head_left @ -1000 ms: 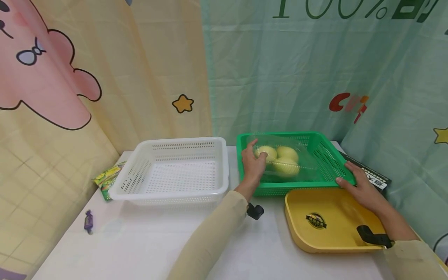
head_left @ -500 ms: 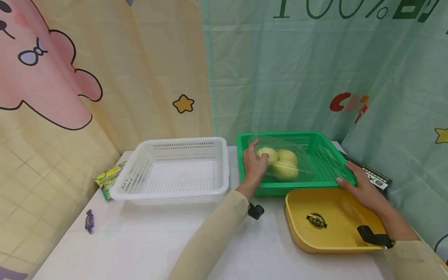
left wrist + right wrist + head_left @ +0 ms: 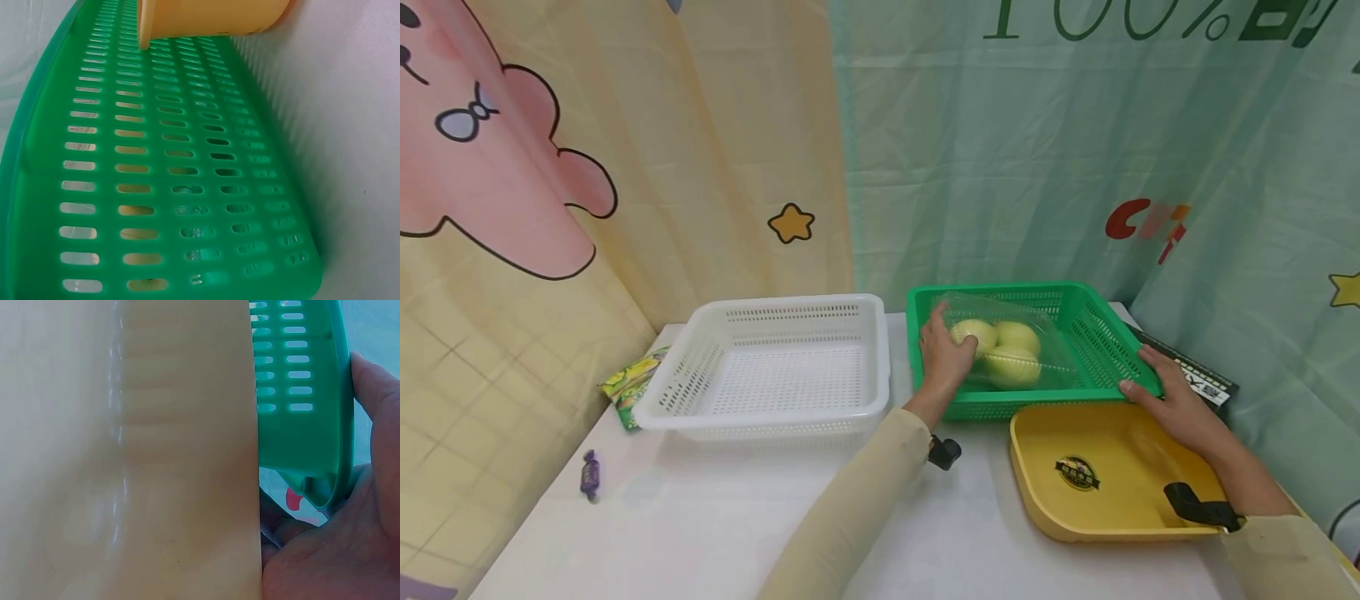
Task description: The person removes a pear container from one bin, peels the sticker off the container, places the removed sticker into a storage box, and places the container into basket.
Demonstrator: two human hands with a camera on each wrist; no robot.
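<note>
Inside the green basket (image 3: 1101,337) at the right back of the table lies a clear plastic box (image 3: 1052,354) with several round yellow-green fruits (image 3: 1011,367) in it. My left hand (image 3: 942,354) holds the box at its left end, thumb over the near side. At the basket's right front corner my right hand (image 3: 1180,408) grips the rim, as the right wrist view also shows, with the thumb on one side and fingers behind. From the left wrist only the slotted front wall of the basket (image 3: 156,150) shows; the hand itself is out of that view.
A yellow tray (image 3: 1127,508) stands directly before the green basket, under my right forearm. To the left is a white basket (image 3: 775,421). A green-yellow packet (image 3: 632,387), a purple wrapped sweet (image 3: 591,476) and a black box (image 3: 1213,387) lie near the table's sides.
The plastic box has tilted and settled slightly lower in the green basket, its fruits shifting a little. My left hand has shifted slightly with it; the right hand stays on the rim.
</note>
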